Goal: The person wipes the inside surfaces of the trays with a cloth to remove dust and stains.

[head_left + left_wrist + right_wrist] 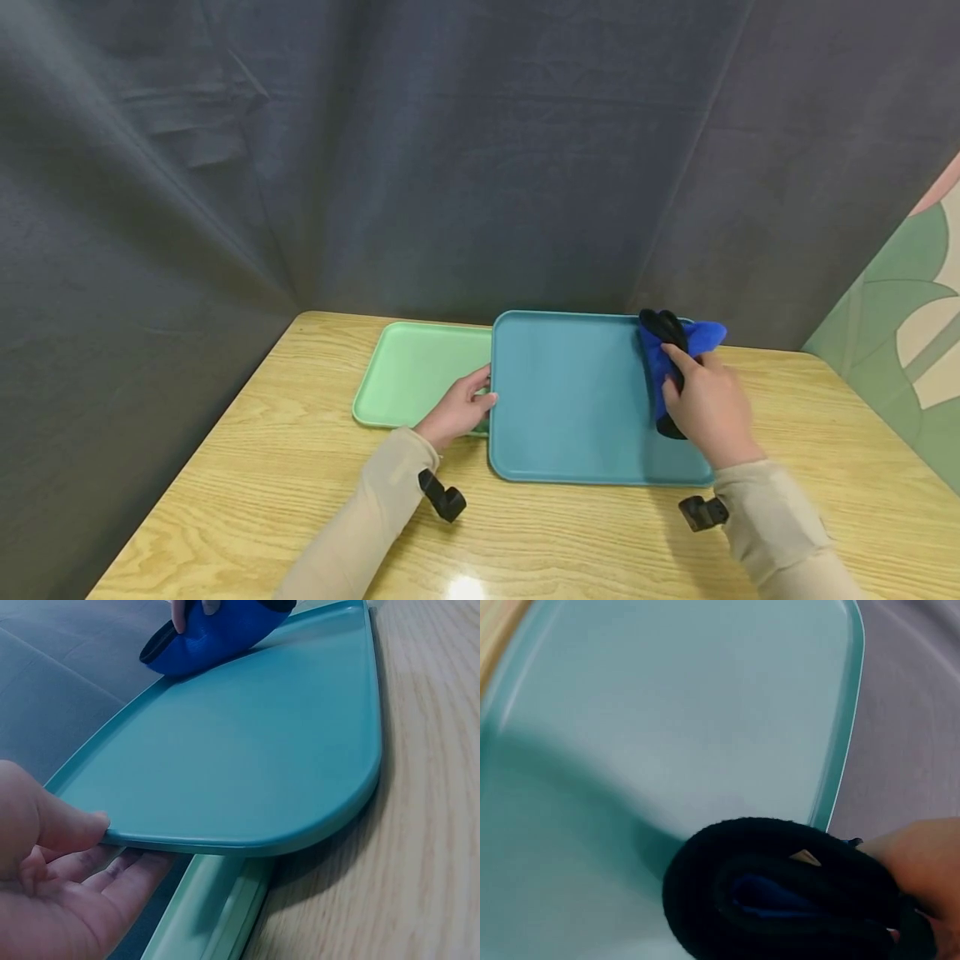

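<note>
Left grip (459, 407): pinching blue tray (570, 400); slackening could drop its edge onto green tray (423, 367) underneath.
Right grip (712, 410): clasping blue-and-black bundle (657, 362); pressing could tilt blue tray below.

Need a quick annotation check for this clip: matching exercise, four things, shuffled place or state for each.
1. Teal-blue rectangular tray
2. Light green rectangular tray
3. Blue-and-black folded fabric item
4. Dark grey fabric curtain

A. Gripped by the right hand
B. Hanging behind the wood-grain table
C. Pinched at its left edge by the left hand
D. Partly hidden by the other tray in the head view

Pairs: 1-C, 2-D, 3-A, 4-B
</note>
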{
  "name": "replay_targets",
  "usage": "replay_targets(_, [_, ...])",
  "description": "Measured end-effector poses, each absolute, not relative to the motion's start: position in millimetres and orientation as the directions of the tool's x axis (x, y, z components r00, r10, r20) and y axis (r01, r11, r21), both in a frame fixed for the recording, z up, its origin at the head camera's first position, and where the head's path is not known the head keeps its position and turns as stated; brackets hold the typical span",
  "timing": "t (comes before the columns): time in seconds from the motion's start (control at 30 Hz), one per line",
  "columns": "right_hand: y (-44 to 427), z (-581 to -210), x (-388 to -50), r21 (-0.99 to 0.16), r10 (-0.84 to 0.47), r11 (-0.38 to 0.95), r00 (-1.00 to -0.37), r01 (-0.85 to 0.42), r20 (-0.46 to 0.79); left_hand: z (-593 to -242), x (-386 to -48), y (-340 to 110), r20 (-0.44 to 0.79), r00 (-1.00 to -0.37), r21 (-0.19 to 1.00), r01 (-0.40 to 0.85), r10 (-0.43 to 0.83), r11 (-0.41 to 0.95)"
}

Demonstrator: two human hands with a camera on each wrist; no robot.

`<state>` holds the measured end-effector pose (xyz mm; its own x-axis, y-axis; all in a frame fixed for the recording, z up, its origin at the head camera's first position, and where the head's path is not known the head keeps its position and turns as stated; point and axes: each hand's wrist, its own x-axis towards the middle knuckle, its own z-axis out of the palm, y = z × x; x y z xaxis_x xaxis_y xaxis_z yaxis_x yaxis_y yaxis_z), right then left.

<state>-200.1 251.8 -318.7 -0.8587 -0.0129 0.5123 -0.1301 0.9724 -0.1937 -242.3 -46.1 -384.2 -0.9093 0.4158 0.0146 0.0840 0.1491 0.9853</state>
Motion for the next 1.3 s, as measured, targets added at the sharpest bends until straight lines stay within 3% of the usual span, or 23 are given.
replay_targets(0.87, [129.8,-320.4,-198.3,-0.072,-0.259,0.941,-0.843,-0.329,0.470,-385.3,-244.2,-44.0,0.027,-0.921,0.983,0.096,0.388,0.160])
replay_targets(1.1, [114.2,-325.7,-197.7,-0.038,-0.300,0.929,-0.807,-0.369,0.509,-386.1,-244.3,-45.4,0.047,-0.915,0.976,0.127,0.400,0.176])
replay_targets(1.3, [112.7,-326.1,-197.7,-0.080,-0.280,0.927,-0.819,-0.366,0.502,-386.3,-244.4,-45.1,0.046,-0.915,0.977,0.124,0.400,0.171])
